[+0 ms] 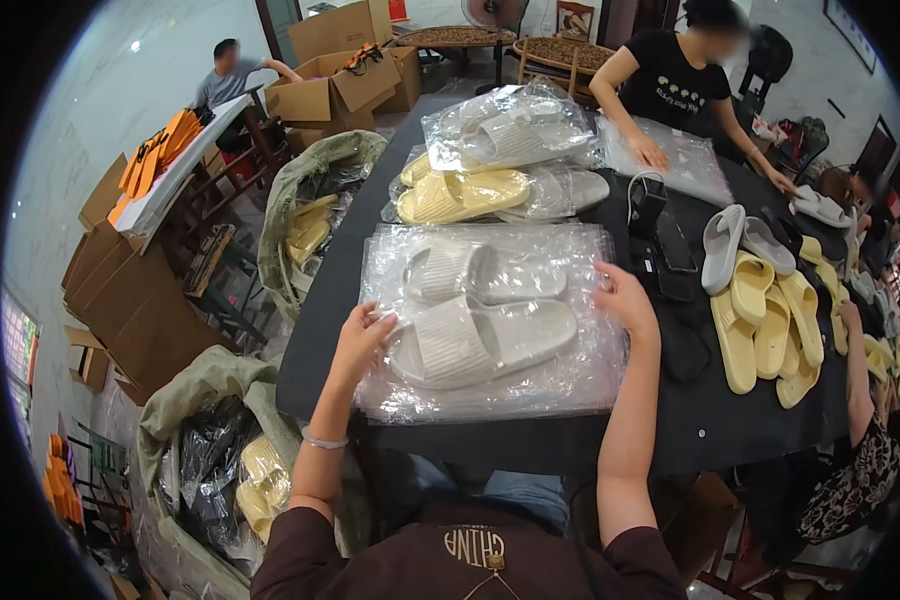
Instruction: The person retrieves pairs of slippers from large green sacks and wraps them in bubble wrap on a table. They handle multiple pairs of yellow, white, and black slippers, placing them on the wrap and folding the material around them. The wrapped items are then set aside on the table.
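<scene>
A pair of light grey slippers (492, 338) lies sole down, side by side, on a stack of clear plastic bags (420, 398) in front of me. Glossy film shows over the pair, so it appears to be inside the top bag. My left hand (362, 338) is at the stack's left side, next to the nearer slipper, its fingers apart and touching the film. Over at the right edge, my right hand (625, 302) rests by the film with thumb and fingers apart. Neither hand visibly grips a slipper.
Bagged yellow slippers (460, 196) and bagged grey slippers (530, 135) are piled behind the stack. To the right lie a phone (675, 245) and loose yellow slippers (770, 320). Open sacks (205, 385) stand left of the black table. A co-worker (675, 85) handles plastic bags across it.
</scene>
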Tool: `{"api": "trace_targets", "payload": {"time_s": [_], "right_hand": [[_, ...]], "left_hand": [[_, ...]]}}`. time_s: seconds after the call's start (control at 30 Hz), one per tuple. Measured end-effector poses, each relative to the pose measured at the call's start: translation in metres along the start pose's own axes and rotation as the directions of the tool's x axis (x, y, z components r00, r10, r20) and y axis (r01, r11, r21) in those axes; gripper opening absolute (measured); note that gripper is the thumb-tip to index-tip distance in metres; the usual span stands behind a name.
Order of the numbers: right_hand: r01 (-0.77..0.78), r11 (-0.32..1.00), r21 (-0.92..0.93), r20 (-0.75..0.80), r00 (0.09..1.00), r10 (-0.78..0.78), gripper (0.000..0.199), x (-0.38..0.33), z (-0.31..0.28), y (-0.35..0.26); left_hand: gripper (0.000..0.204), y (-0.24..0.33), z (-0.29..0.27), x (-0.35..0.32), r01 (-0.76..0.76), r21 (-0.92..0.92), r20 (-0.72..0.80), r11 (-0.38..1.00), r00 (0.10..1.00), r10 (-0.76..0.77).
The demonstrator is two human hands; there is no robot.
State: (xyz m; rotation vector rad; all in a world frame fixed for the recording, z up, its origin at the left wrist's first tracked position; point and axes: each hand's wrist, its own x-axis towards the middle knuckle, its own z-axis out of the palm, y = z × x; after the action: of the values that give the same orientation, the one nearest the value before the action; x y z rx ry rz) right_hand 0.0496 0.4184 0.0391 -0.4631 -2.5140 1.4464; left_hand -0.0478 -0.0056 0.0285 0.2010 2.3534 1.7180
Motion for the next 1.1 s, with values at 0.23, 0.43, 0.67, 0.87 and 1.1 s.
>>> {"api": "trace_targets", "payload": {"time_s": [0.23,0.43,0.67,0.87,1.1], "right_hand": [[-0.049,0.994,-0.094,-0.293,0.956,0.020,0.057,0.000,0.014,-0.021],[0.068,0.987,0.143,-0.310,0.951,-0.020,0.054,0.025,0.032,0.005],[0.155,0.930,0.334,-0.317,0.947,-0.044,0.042,0.033,0.026,0.033],[0.106,0.839,0.533,-0.236,0.971,0.027,0.031,0.047,0.026,0.061],[-0.161,0.889,0.429,-0.048,0.978,0.201,0.047,0.014,0.004,-0.004]], "left_hand": [[0.056,0.034,-0.028,0.055,0.054,0.050,0.048,0.997,0.997,-0.056],[0.053,0.022,-0.020,0.129,0.129,0.107,-0.055,0.986,0.991,-0.123],[0.030,-0.012,0.008,0.131,-0.102,0.045,-0.340,0.994,0.934,0.112],[0.023,-0.017,0.020,0.133,-0.274,0.465,-0.375,0.842,0.800,0.468],[0.029,-0.017,0.006,0.130,-0.233,0.457,-0.353,0.859,0.839,0.415]]}}
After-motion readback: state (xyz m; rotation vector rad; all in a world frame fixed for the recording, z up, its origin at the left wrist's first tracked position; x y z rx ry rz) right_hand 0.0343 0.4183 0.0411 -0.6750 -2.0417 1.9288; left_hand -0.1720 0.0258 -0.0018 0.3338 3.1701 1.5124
